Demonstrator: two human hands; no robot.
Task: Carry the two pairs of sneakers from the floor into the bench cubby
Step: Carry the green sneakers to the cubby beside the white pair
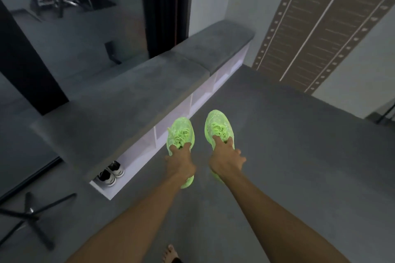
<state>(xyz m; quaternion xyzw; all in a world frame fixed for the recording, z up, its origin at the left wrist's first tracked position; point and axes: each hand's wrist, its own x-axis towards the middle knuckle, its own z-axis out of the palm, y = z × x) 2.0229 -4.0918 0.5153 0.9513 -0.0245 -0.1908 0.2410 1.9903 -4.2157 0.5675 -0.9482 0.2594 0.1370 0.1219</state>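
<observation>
Now, with the left hand (179,163) and right hand (224,161) each clamped on a green sneaker (180,132) by its collar, near the bench (132,100), keep both level and steer toes-first into a free cubby (171,113), beyond the black-and-white pair (111,172).

We look down on a grey floor (288,134) that runs along a long bench (132,96) with a grey cushioned top and a white front split into open cubbies. In the nearest cubby (128,168) we see a pair of black-and-white sneakers (111,174) standing side by side, toes pointing outward, on the cubby's white base. On the floor at lower left we find the black legs of a stand (32,215), and a bare foot (170,253) rests at the bottom edge.
</observation>
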